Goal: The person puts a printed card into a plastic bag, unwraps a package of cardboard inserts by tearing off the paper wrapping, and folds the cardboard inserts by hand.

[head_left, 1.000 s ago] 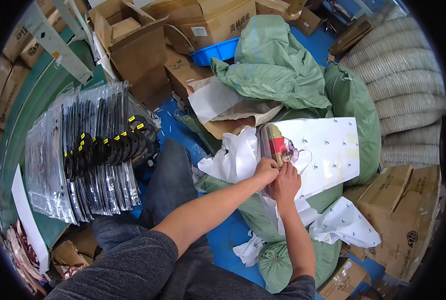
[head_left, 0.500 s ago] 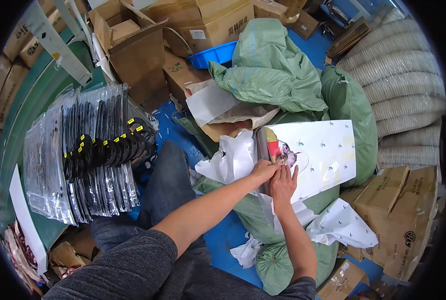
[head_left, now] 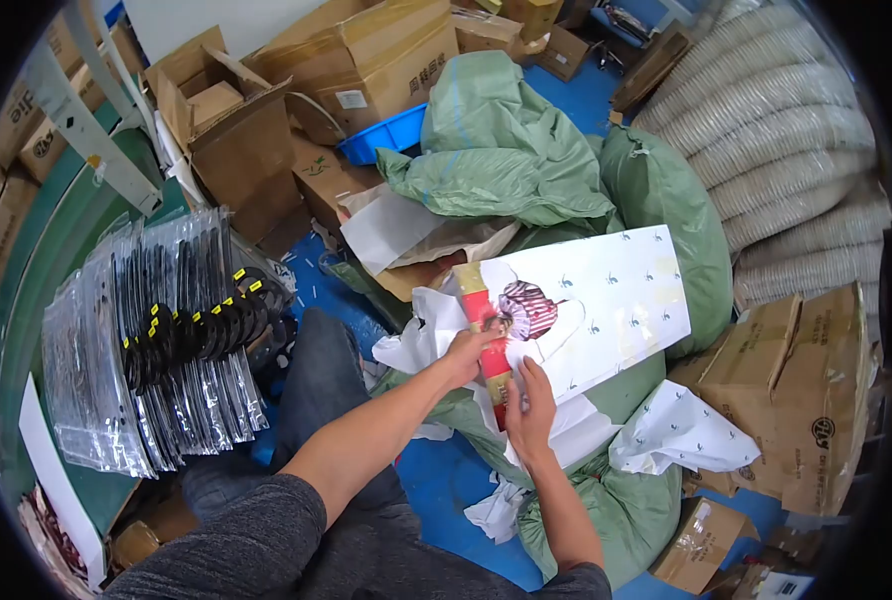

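Observation:
A red-and-gold printed sheet (head_left: 477, 304) shows beside a white backing sheet with small bird-like marks (head_left: 634, 290). A red-striped printed figure (head_left: 531, 308) lies between them. My left hand (head_left: 471, 352) is closed at the sheet's red strip, its fingertips on the printed edge. My right hand (head_left: 533, 412) lies at the lower end of the strip with its fingers stretched out and nothing visible in them. Crumpled white paper (head_left: 428, 325) sticks out beneath the left side. The pile rests on green woven sacks (head_left: 621, 385).
Clear bags with black hooks and yellow tags (head_left: 181, 330) hang at left. Open cardboard boxes (head_left: 246, 160) and a blue tray (head_left: 381, 135) stand behind. Stacked ribbed whitish bundles (head_left: 776, 140) and cartons (head_left: 791, 390) line the right. Marked white paper (head_left: 676, 430) lies nearby.
More of the red-and-gold strip and the striped figure shows now. My hands have moved down and apart, the right one toward the strip's lower end. The head view has shifted.

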